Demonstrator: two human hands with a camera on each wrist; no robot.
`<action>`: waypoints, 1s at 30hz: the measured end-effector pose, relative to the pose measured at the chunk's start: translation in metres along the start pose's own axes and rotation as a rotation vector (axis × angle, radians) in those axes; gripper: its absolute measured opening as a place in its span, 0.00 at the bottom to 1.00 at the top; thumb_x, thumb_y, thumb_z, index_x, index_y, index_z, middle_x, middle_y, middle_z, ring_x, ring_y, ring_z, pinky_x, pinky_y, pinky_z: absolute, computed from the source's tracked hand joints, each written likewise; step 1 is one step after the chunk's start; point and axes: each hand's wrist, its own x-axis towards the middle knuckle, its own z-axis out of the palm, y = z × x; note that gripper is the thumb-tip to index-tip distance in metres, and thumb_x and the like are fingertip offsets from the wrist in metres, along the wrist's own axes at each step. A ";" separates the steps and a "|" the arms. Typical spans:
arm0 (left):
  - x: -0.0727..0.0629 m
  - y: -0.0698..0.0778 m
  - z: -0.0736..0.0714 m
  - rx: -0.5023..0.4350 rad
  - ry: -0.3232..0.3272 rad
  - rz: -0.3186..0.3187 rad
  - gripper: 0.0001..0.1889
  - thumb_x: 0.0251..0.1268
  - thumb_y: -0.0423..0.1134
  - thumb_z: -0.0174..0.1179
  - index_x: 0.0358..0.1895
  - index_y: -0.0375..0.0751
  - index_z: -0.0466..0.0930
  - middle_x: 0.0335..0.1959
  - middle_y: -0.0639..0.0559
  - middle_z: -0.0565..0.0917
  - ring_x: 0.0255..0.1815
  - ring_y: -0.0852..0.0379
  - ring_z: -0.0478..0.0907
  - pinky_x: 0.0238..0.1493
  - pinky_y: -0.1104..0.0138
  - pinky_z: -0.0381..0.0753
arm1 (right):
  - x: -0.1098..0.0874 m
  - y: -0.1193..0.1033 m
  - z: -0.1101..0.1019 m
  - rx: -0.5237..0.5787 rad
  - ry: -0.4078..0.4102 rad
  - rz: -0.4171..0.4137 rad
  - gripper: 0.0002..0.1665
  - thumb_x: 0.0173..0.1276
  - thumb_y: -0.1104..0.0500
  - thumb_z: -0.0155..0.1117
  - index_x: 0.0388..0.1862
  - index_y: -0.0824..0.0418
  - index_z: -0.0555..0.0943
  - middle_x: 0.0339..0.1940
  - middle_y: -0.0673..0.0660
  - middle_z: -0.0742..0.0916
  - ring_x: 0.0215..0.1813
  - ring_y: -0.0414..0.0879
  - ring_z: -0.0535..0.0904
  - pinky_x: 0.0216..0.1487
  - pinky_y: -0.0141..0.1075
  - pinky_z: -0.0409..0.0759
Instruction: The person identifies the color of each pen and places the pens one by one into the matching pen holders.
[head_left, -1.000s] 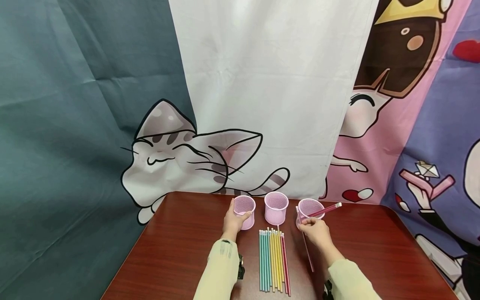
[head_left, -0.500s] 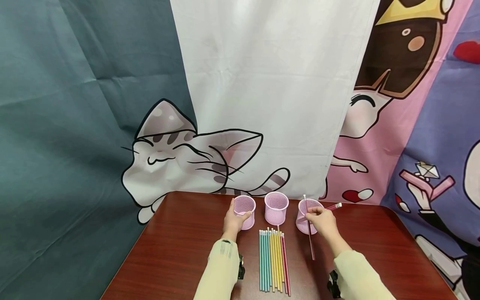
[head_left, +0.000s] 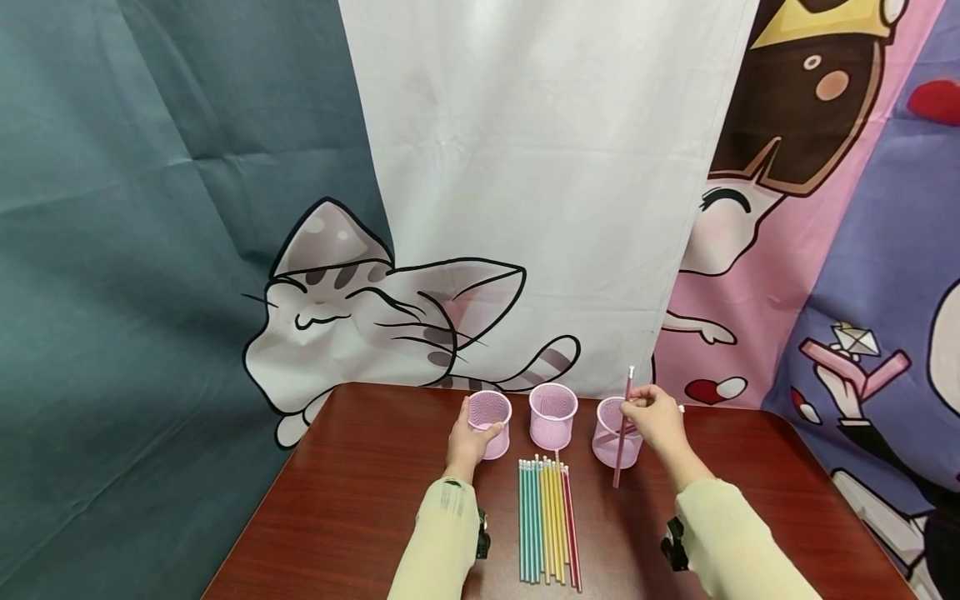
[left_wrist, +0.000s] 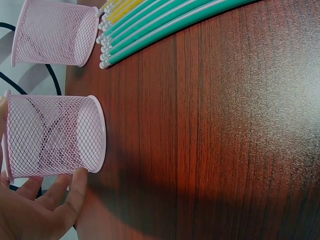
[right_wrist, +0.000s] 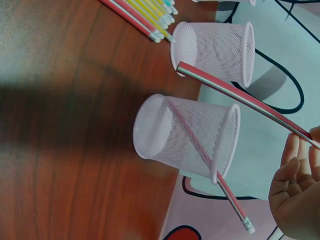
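My left hand (head_left: 467,446) holds the left pink mesh pencil cup (head_left: 495,448), thumb and fingers spread around its side near the rim. In my right hand (head_left: 657,418) a red pencil (head_left: 625,429) is pinched between thumb and fingertips near its eraser end. This pencil slants in front of the right pencil cup (head_left: 606,454), its lower end outside the cup in the head view. Another red pencil (right_wrist: 232,201) leans inside that cup, with its white eraser end sticking out over the rim. Between these two cups stands a middle pink cup (head_left: 551,432).
Side by side on the brown wooden table (head_left: 360,500) lie several teal pencils (head_left: 530,523), several yellow pencils (head_left: 552,525) and a few red pencils (head_left: 572,533), erasers toward the cups. A printed cloth (head_left: 540,208) hangs behind the table's far edge.
My right hand has moved up and away from me, turning the red pencil from a slant to nearly upright over the right cup. The left hand keeps its place on the left cup.
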 end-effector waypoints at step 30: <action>0.005 -0.004 0.003 -0.003 0.005 0.005 0.47 0.46 0.44 0.72 0.71 0.46 0.56 0.60 0.34 0.70 0.57 0.36 0.69 0.55 0.47 0.68 | 0.024 -0.013 -0.028 0.034 0.261 0.009 0.18 0.66 0.52 0.58 0.40 0.68 0.78 0.30 0.60 0.84 0.22 0.37 0.80 0.21 0.23 0.72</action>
